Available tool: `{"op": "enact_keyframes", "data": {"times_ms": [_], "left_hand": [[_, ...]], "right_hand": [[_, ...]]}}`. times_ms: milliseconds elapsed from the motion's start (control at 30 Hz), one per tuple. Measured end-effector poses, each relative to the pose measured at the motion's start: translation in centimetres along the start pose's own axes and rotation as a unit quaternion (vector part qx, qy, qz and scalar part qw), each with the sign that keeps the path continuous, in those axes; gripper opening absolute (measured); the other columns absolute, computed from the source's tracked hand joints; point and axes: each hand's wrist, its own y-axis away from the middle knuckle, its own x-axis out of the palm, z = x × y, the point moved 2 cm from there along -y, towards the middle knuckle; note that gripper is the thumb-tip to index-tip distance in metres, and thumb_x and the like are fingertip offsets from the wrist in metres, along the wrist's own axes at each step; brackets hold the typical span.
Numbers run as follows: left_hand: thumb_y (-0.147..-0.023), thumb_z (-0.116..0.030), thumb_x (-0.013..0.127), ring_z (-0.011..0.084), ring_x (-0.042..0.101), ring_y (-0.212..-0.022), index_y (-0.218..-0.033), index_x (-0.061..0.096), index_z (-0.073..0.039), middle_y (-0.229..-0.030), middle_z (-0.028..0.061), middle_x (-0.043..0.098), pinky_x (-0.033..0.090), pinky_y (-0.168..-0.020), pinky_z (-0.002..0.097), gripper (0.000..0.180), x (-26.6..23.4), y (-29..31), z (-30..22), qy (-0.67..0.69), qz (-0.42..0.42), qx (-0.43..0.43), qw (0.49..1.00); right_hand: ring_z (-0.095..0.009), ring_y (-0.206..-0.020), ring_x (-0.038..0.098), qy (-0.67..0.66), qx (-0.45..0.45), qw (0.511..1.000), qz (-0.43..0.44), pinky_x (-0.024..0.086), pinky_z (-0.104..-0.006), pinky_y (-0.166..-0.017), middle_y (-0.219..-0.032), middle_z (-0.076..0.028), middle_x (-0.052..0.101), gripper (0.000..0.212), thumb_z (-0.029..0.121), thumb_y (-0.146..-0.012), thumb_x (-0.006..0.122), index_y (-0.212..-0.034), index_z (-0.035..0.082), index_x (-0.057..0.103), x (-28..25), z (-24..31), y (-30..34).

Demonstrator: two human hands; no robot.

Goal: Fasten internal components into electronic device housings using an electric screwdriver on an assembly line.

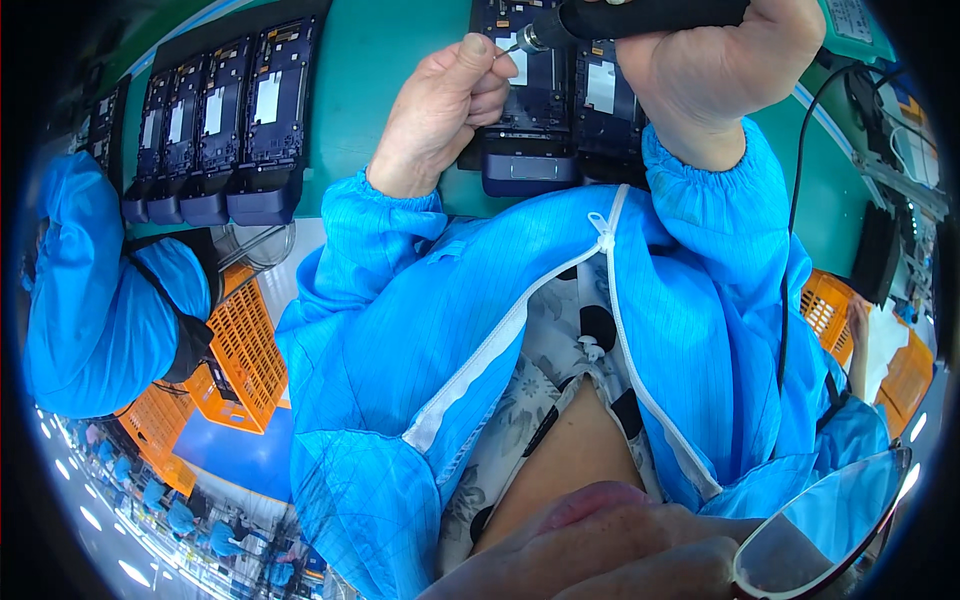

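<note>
Keeping the screwdriver (pixel 650 18) under control appears to be the main requirement at this point. In my judgement, its bit (pixel 508 50) should be seated squarely in any screw before power is applied, with light, even pressure, since a slip could scratch the dark casing (pixel 540 112). Fingertips should stay clear of the turning part.

The casing lies on the green table (pixel 360 60) in front of the person, just beside a second casing (pixel 613 135). The screwdriver is above it, handle to the right, nose pointing left. Contact between bit and casing cannot be confirmed.

The right hand (pixel 715 55) is wrapped around the handle, wrist raised. The left hand (pixel 440 110) is turned inward, fingers curled, thumb and forefinger close together at the bit's tip; whether they pinch the bit, a screw or nothing cannot be told.
</note>
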Motion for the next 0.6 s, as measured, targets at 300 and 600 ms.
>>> {"op": "enact_keyframes", "data": {"times_ms": [300,600], "left_hand": [[-0.102,-0.042,0.044,0.0054,0.028,-0.055,-0.087,0.062,-0.002,-0.062,-0.0058,0.034,0.022,-0.049,0.0218,0.046,-0.2,1.2,-0.4,-0.147,-0.084,0.050,0.984],[-0.090,-0.041,0.066,0.0040,0.036,-0.050,-0.071,0.060,-0.003,-0.055,-0.0071,0.043,0.026,-0.046,0.0234,0.043,-1.4,2.3,-1.8,-0.454,-0.263,0.068,0.849]], "right_hand": [[-0.018,-0.055,0.055,0.020,-0.016,1.000,-0.002,0.050,-0.0322,-0.054,-0.070,-0.011,0.056,0.041,0.036,-0.101,0.039,-0.105,-0.003,0.050,0.7,-1.2,0.8],[-0.019,-0.056,0.056,0.028,0.066,0.997,0.018,0.049,-0.0319,-0.053,-0.071,-0.011,0.057,0.039,0.034,-0.090,0.061,-0.103,-0.002,0.051,-3.6,0.5,5.8]]}}
